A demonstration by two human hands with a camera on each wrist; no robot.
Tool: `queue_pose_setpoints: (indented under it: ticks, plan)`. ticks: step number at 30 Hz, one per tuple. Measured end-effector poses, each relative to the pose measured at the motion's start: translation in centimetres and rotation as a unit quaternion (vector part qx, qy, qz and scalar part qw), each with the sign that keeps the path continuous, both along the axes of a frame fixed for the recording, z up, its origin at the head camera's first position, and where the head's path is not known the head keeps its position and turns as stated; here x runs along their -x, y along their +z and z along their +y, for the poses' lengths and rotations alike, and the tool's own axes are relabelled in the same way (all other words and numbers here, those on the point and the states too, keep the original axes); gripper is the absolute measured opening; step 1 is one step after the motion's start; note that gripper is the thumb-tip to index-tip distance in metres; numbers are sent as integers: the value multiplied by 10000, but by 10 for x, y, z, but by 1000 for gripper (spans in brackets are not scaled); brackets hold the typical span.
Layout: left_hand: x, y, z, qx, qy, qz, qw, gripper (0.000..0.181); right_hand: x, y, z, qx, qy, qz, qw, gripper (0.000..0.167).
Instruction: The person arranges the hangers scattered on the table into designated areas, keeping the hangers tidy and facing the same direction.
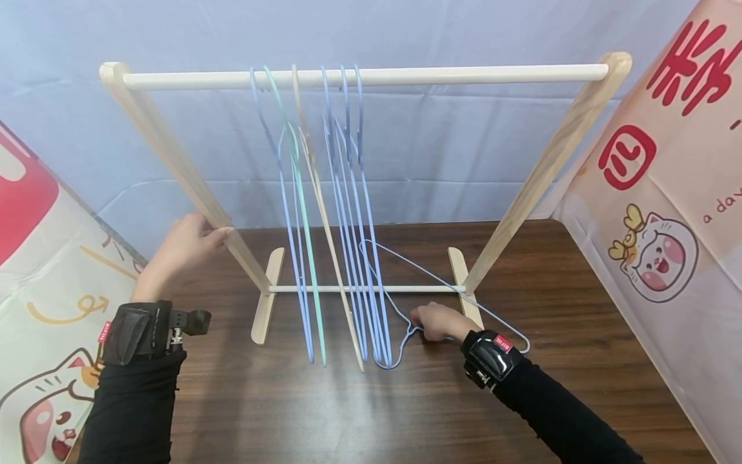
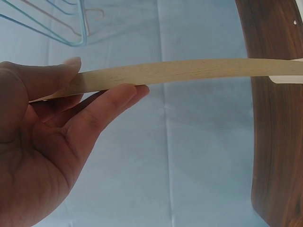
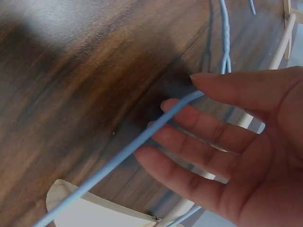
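Note:
My left hand [image 1: 184, 250] grips the left wooden post [image 2: 199, 70] of a clothes rack, thumb on one side and fingers on the other. Low on the right, my right hand [image 1: 438, 320] holds a blue hanger [image 3: 118, 158] near its neck, between thumb and fingers. That hanger is tilted, close to the table, and its hook curves toward the hanging ones. From the rack's white top rail [image 1: 464, 75] hang a blue hanger [image 1: 286, 212], a green hanger [image 1: 307, 238], a beige hanger [image 1: 326, 225] and a group of blue hangers [image 1: 371, 219].
The rack's right post [image 1: 542, 171] leans up from a wooden foot [image 1: 458, 264], and a thin lower bar [image 1: 426, 289] joins both sides. Beneath is a dark wooden table [image 1: 261, 406]. Printed cloths flank it, with a pale blue cloth [image 1: 452, 161] behind.

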State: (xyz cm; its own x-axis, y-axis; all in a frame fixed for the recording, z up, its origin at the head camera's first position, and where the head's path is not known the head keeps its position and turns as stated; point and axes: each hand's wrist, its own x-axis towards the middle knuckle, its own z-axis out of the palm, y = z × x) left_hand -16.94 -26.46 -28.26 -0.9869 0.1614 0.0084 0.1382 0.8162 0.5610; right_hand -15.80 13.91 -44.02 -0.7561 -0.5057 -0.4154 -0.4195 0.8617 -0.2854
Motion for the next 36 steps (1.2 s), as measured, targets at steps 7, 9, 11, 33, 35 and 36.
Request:
queue_pose_setpoints:
  ticks: [7,9,11,33,35,36]
  plan:
    - [0,0,0,-39,15,-23,10000,43,-1,-3,-3,-189,-127,-68,9997,23]
    - [0,0,0,-36,16,-15,10000,44,-2,-4,-2,-178,-125,-101,9997,24]
    - [0,0,0,-28,1,-11,10000,44,-2,-3,-2,-156,-116,-102,9998,24]
    - [0,0,0,13,3,57,10000,42,-3,6,-3,-15,129,210,9997,18]
    - [0,0,1,-1,21,42,10000,42,-3,7,-3,-32,130,235,9996,18]
    - [-1,0,1,-24,33,20,10000,42,-2,8,-3,-45,117,241,9996,18]
